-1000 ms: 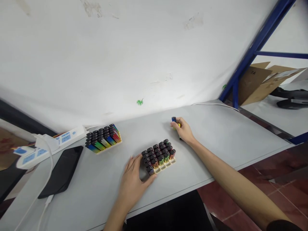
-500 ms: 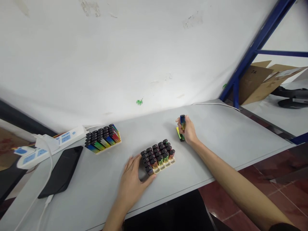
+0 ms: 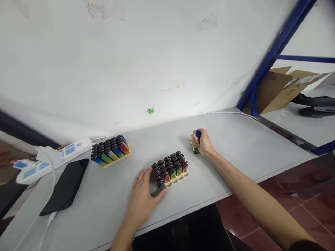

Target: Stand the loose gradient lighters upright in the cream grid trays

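Note:
My left hand [image 3: 142, 197] grips the left end of a pale tray [image 3: 180, 179], thumb at its front corner and fingertips at its back left side. Upright lighters with black tops [image 3: 172, 172] fill most of that tray, while several slots along the front edge hold none. Farther right, my right hand [image 3: 204, 142] is closed around a blue lighter [image 3: 198, 133]; only its upper end shows above the fist. Just under and left of that hand, a yellow-green and black lighter [image 3: 194, 147] lies on the table, partly hidden by the fingers.
Another tray [image 3: 117, 160] of colourful lighters [image 3: 111, 150] stands at the back left. Beside it are a white power strip [image 3: 52, 162], a black phone [image 3: 66, 186] and a white cable [image 3: 53, 188]. A blue metal frame [image 3: 272, 52] and cardboard box [image 3: 277, 89] are at the right.
My right hand has lowered slightly and its fingers now wrap farther around the blue lighter, so less of it shows. My left hand stays at the tray. The view has shifted slightly.

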Action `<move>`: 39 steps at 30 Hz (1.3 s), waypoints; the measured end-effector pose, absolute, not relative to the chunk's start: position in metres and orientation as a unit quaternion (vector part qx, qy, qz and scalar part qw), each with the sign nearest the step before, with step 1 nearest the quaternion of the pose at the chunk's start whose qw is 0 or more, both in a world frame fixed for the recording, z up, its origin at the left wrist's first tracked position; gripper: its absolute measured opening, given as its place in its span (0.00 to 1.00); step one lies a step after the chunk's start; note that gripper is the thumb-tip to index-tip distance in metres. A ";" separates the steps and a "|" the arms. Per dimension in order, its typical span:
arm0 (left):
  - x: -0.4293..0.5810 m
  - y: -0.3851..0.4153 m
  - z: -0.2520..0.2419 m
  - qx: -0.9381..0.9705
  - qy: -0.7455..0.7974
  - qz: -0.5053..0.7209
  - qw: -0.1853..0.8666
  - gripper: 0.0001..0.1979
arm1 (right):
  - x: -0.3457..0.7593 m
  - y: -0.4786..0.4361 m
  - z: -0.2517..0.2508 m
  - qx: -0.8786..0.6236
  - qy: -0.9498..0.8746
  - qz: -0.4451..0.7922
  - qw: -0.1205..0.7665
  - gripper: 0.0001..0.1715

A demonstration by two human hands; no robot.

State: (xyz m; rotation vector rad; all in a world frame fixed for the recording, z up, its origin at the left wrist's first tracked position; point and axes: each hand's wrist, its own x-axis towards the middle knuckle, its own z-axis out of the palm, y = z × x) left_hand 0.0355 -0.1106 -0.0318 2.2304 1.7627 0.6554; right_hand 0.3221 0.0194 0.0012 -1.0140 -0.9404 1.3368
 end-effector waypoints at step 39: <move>0.037 -0.108 -0.035 0.770 0.583 0.236 0.113 0.37 | 0.295 -0.118 0.088 -0.467 -0.756 0.227 0.398 0.12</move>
